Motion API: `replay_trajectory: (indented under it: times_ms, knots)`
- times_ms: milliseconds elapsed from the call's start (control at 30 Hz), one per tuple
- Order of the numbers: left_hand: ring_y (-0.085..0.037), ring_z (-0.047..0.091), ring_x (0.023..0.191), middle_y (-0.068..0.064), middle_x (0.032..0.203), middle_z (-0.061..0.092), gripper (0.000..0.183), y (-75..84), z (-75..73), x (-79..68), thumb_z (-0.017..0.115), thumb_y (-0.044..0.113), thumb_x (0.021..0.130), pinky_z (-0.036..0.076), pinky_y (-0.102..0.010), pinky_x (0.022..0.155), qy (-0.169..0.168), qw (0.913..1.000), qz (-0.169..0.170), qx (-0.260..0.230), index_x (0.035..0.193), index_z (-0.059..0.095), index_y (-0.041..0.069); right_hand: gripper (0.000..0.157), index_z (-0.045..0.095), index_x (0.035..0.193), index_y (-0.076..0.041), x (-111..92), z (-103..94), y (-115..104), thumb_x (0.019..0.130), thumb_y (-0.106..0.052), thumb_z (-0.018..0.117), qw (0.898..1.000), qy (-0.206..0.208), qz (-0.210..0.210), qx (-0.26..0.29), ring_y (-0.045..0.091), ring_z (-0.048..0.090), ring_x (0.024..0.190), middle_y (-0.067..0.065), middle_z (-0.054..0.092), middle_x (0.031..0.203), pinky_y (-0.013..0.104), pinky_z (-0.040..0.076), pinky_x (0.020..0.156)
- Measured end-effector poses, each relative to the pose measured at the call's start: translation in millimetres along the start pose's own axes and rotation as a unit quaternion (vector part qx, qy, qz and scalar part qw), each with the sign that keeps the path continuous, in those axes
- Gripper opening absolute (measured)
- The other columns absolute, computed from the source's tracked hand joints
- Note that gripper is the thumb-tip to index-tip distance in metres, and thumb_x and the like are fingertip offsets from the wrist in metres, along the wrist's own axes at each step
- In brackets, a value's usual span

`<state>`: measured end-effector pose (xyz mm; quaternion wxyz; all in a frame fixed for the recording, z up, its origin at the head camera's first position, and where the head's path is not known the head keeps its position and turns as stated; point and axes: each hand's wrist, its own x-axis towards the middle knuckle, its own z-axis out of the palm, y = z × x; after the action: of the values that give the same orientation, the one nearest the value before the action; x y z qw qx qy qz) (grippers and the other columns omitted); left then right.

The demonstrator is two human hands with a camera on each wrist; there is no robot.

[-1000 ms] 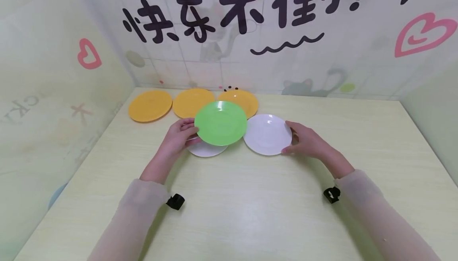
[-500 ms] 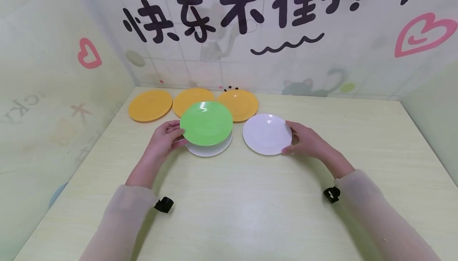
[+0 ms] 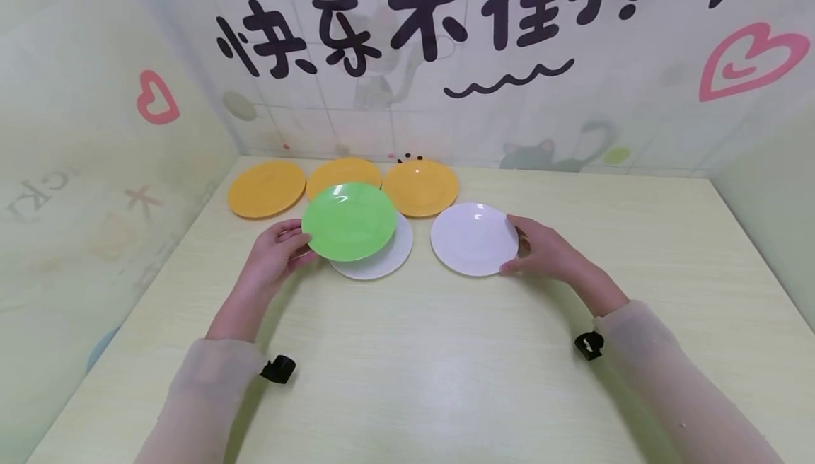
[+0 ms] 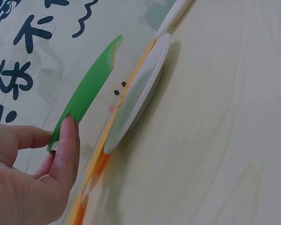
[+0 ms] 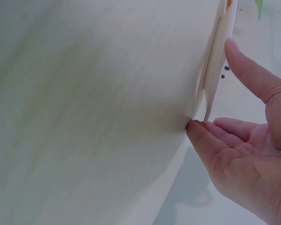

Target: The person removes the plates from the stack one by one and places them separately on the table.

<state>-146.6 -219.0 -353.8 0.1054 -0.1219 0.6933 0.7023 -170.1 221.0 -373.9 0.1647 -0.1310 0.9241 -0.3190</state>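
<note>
A green plate (image 3: pixel 349 227) is pinched at its left rim by my left hand (image 3: pixel 274 255). It is held in the air, and the left wrist view shows the green plate (image 4: pixel 86 86) apart from the things below. Under it, a white plate (image 3: pixel 388 255) lies on the table, partly covered in the head view. My right hand (image 3: pixel 544 248) holds the right rim of a second white plate (image 3: pixel 474 239), which rests on the table. In the right wrist view the thumb touches this white plate's rim (image 5: pixel 220 61) and the fingertips are low by the tabletop.
Three orange plates stand in a row along the back: a left one (image 3: pixel 267 189), a middle one (image 3: pixel 344 170) partly behind the green plate, and a right one (image 3: pixel 422 188). The pale wooden table (image 3: pixel 414 365) meets a printed back wall (image 3: pixel 395 117).
My left hand has carried the green plate leftward, uncovering more of the white plate beneath and of the right orange plate. My right hand and its white plate have hardly moved.
</note>
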Motion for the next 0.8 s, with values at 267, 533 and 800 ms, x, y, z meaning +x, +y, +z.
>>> replay_trajectory:
  times_ms: [267, 533, 800]
  knots:
    - [-0.003, 0.068, 0.089, 0.006, 0.107, 0.059, 0.038, -4.3, -14.0, -1.4, 0.051, 0.004, 0.101, 0.060, -0.018, 0.083, -0.001, 0.9995, 0.009, -0.029, 0.137, 0.038, 0.003, 0.099, 0.023, 0.154, 0.008, 0, -0.1, 1, 0.083, -0.027, 0.082, 1.000, 0.001, 0.001, 0.006, 0.045, 0.033, 0.145, 0.028, 0.029, 0.159, 0.057, 0.033, 0.120]
    - [-0.004, 0.069, 0.088, 0.008, 0.102, 0.062, 0.023, -3.3, -26.3, -7.6, 0.054, 0.003, 0.100, 0.061, -0.019, 0.082, 0.004, 0.9986, 0.017, -0.050, 0.120, 0.044, 0.011, 0.100, 0.022, 0.154, 0.008, 0, 0.8, 2, 0.082, -0.026, 0.083, 1.000, 0.002, 0.002, 0.008, 0.044, 0.033, 0.145, 0.028, 0.029, 0.159, 0.056, 0.032, 0.120]
    - [-0.004, 0.069, 0.087, 0.008, 0.102, 0.063, 0.024, -2.5, -38.3, -10.4, 0.057, 0.005, 0.099, 0.061, -0.018, 0.080, 0.013, 0.9971, 0.009, -0.074, 0.118, 0.045, 0.014, 0.100, 0.021, 0.155, 0.007, -1, 0.5, 2, 0.083, -0.024, 0.082, 1.000, 0.001, 0.006, 0.010, 0.044, 0.032, 0.145, 0.027, 0.028, 0.160, 0.057, 0.032, 0.120]
